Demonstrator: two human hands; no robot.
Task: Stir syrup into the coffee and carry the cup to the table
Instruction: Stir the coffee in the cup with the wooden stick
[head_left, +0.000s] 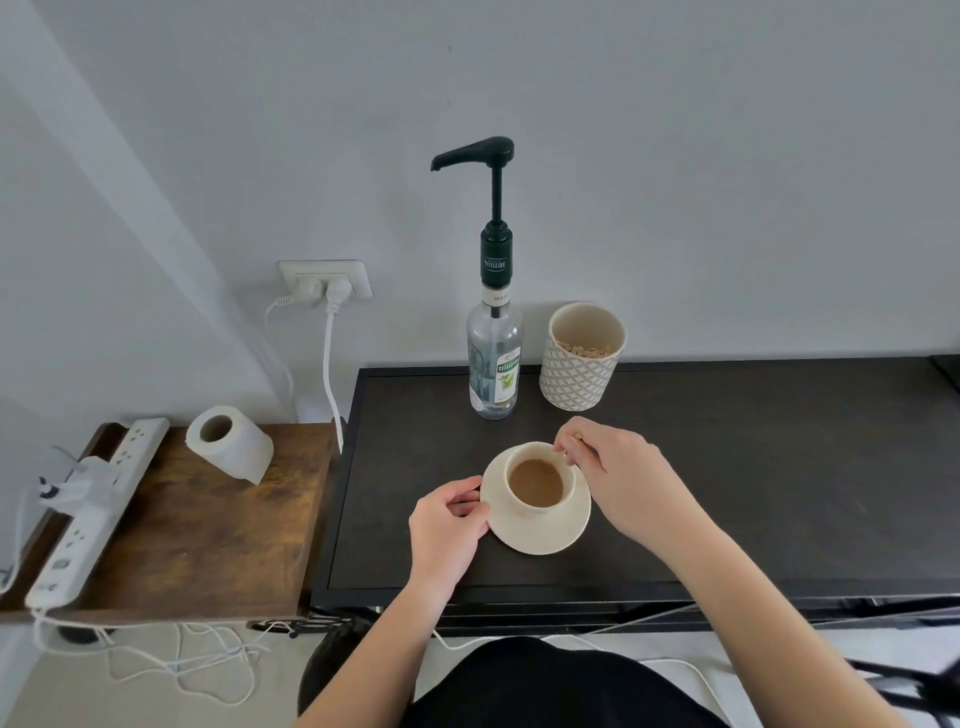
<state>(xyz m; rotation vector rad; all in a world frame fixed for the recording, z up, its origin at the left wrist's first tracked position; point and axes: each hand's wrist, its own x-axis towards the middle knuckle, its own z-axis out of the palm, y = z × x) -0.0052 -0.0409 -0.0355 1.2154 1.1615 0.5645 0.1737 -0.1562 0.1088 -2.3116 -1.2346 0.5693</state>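
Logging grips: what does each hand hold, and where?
Left hand: cream saucer by its left rim. Right hand: thin wooden stirrer by its top.

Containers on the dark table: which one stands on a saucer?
The cream coffee cup with milky coffee; the patterned stick holder and syrup bottle stand directly on the table.

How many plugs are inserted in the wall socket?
2. Both plugs sit side by side in the wall socket left of the syrup bottle: one on the left, one on the right.
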